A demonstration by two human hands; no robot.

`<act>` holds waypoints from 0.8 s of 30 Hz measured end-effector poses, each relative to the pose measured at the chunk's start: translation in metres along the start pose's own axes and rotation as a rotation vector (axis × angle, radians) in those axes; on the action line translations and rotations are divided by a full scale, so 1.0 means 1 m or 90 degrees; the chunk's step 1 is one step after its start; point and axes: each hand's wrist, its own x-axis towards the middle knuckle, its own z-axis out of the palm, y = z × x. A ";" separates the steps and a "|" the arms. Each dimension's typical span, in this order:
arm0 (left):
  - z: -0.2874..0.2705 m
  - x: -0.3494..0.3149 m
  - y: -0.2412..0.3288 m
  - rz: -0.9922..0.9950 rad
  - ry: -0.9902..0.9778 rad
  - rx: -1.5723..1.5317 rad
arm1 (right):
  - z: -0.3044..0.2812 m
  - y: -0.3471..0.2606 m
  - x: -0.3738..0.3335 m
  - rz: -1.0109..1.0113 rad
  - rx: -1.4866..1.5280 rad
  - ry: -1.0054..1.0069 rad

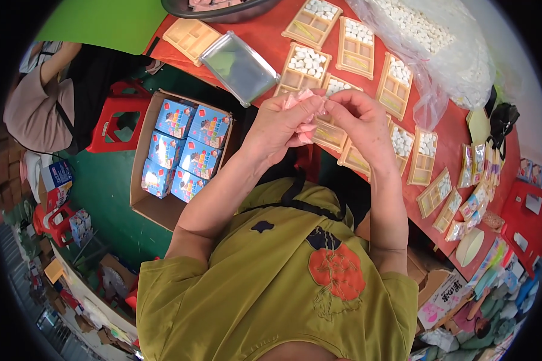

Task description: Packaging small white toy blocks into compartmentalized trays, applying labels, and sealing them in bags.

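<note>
My left hand (pixel 275 129) grasps a bundle of thin, crumpled pale-pink pieces (pixel 296 97), thumb pressed on top; my right hand (pixel 366 123) meets it, thumb and forefinger pinched together at the bundle's right edge. Whether the right fingertips grip a single piece, I cannot tell. The bundle is held above pale-tan, compartmented rectangular trays (pixel 394 96), many containing small white pieces, arranged on a red-topped table (pixel 451 144). Far right: a clear plastic bag (pixel 445 75) of similar white pieces. Far left: a clear rectangular container (pixel 241 67) and a dark round basin (pixel 226 16) with pink contents.
</note>
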 end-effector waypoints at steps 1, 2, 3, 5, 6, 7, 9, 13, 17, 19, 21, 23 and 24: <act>0.000 -0.001 -0.005 -0.006 -0.001 0.001 | -0.004 0.001 -0.006 0.004 -0.017 -0.001; 0.000 -0.002 -0.009 0.001 -0.010 0.024 | -0.006 0.004 -0.011 0.006 -0.015 0.014; 0.000 -0.002 -0.013 0.009 -0.018 0.047 | -0.007 0.008 -0.017 0.009 -0.014 0.020; 0.006 -0.002 -0.017 -0.021 0.003 0.037 | -0.008 0.017 -0.027 0.003 0.023 0.043; 0.009 -0.003 -0.019 -0.046 0.028 0.025 | -0.010 0.018 -0.030 0.004 0.026 0.046; 0.008 -0.003 -0.021 -0.049 0.027 0.028 | -0.012 0.020 -0.033 0.025 0.054 0.052; 0.005 -0.002 -0.022 -0.055 -0.029 -0.002 | -0.016 0.023 -0.038 0.046 0.086 0.062; -0.004 -0.006 -0.020 -0.044 0.011 0.041 | -0.028 0.030 -0.044 0.078 0.111 0.099; -0.016 -0.015 -0.013 0.014 0.038 0.090 | -0.023 0.030 -0.045 0.069 -0.102 0.055; -0.015 -0.018 -0.012 0.022 0.063 0.110 | -0.019 0.029 -0.045 0.084 -0.167 0.033; -0.014 -0.021 -0.016 0.019 0.057 0.099 | -0.015 0.030 -0.045 -0.025 -0.429 0.056; -0.012 -0.020 -0.022 0.016 0.050 0.087 | -0.009 0.022 -0.051 -0.046 -0.469 0.090; -0.011 -0.018 -0.025 0.007 0.036 0.060 | -0.008 0.018 -0.055 -0.066 -0.511 0.125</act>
